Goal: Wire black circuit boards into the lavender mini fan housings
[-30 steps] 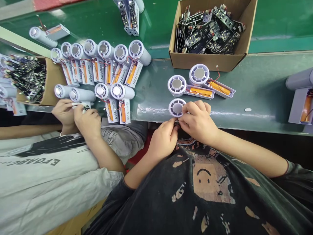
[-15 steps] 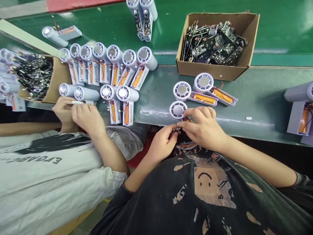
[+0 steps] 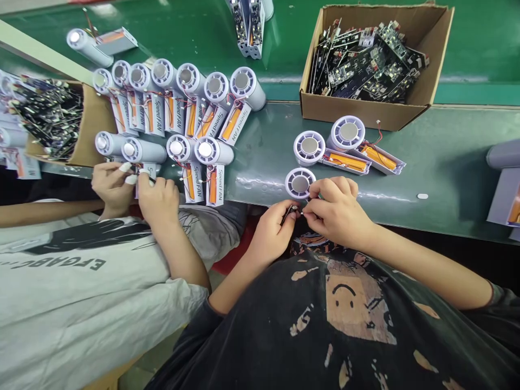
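Note:
My left hand [image 3: 271,230] pinches a small black circuit board [image 3: 289,212] upright between thumb and fingers at the bench's front edge. Just right of it, my right hand [image 3: 339,210] has its fingertips closed on a tiny white connector [image 3: 302,213], held a little apart from the board. A handheld fan [image 3: 299,183] with a round grey disc on its end lies right by the fingers of my right hand, which hide most of its handle. Behind it lie two more fans, one nearer [image 3: 309,147] and one farther [image 3: 348,131], their open handles showing orange batteries and thin wires.
A cardboard box [image 3: 357,111] of circuit boards stands at the back. Several fans [image 3: 214,150] lie in rows to the left, before a co-worker whose hands [image 3: 156,203] work on one. Another box [image 3: 91,130] of boards is far left. A small white piece [image 3: 422,196] lies right.
My right fingertips have drawn slightly away from the board, so the white connector now shows. The co-worker's hands have moved apart and down over a fan handle. The whole view has shifted a little.

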The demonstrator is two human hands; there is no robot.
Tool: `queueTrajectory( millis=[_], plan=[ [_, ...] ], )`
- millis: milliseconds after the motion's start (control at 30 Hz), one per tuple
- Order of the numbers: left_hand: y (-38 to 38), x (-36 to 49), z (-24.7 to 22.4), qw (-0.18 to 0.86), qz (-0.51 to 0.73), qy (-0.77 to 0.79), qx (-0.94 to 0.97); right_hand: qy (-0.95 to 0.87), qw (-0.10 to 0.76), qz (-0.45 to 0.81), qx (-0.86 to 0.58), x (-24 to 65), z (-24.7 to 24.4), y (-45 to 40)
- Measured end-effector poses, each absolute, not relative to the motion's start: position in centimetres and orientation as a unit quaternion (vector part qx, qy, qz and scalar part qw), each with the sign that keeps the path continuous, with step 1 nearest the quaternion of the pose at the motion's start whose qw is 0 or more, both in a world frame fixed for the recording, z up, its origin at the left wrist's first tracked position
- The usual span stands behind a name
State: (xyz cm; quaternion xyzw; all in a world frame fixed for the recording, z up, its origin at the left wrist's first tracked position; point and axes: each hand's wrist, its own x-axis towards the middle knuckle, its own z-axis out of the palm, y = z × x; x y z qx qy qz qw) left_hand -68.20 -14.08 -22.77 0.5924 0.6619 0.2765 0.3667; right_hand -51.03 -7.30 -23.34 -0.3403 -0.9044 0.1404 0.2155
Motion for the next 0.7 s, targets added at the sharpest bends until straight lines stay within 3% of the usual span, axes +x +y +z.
queueTrajectory(
  millis=[367,700],
  plan=[
    [-14.09,-68.14,-22.64,0.408,0.267,0.661,0.571,-0.894,0.232,0.123,-0.362,-51.56,-23.28,-7.32],
    [-14.06,-68.06,-22.95,0.373,0.284,0.637,0.612,-0.897,0.24,0.102,-0.356,-51.86,-23.25,-7.56]
  ],
)
